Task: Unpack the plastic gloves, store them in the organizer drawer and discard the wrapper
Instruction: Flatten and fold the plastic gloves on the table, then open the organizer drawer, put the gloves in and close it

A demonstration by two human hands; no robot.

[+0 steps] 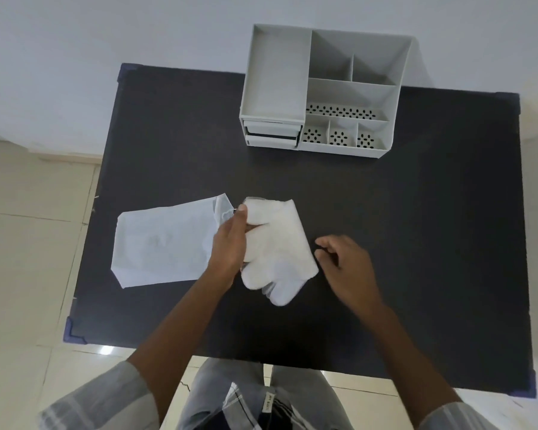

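Note:
A white stack of plastic gloves lies on the black table, fingers pointing toward me. My left hand rests on the stack's left edge, fingers pressing it. The flat translucent wrapper lies just left of the gloves, its open mouth beside my left thumb. My right hand hovers at the gloves' right side, fingers loosely curled and holding nothing. The grey organizer stands at the table's far edge, with two small drawers at its lower left, both nearly closed.
The organizer's top holds open compartments, several with perforated bottoms. The table has blue corner guards. Beyond the table's left edge is a tiled floor. My lap sits below the near edge.

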